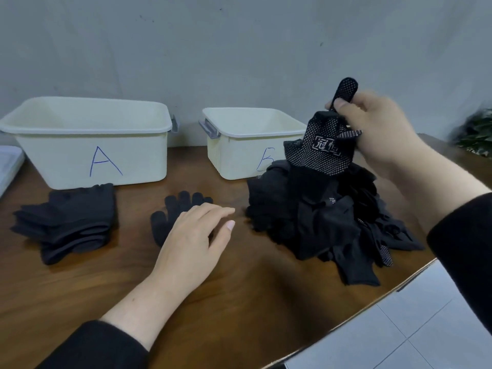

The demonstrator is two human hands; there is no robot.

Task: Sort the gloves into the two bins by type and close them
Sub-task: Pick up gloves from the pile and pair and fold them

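Observation:
My right hand (372,129) grips a black glove with white grip dots (323,147) and holds it in the air above a loose heap of black gloves (319,222). My left hand (191,243) lies flat with straight fingers on a single plain black glove (173,209) on the table. To its left sits a neat stack of plain black gloves (69,222). Behind stand two cream bins without lids, bin A (87,145) on the left and bin B (239,153) to its right. Both look empty from here.
The wooden table (239,302) ends at a diagonal edge on the right, with tiled floor (399,328) beyond. A white object (8,166) lies at the far left edge. A green plant (476,134) stands at the far right. A grey wall is behind the bins.

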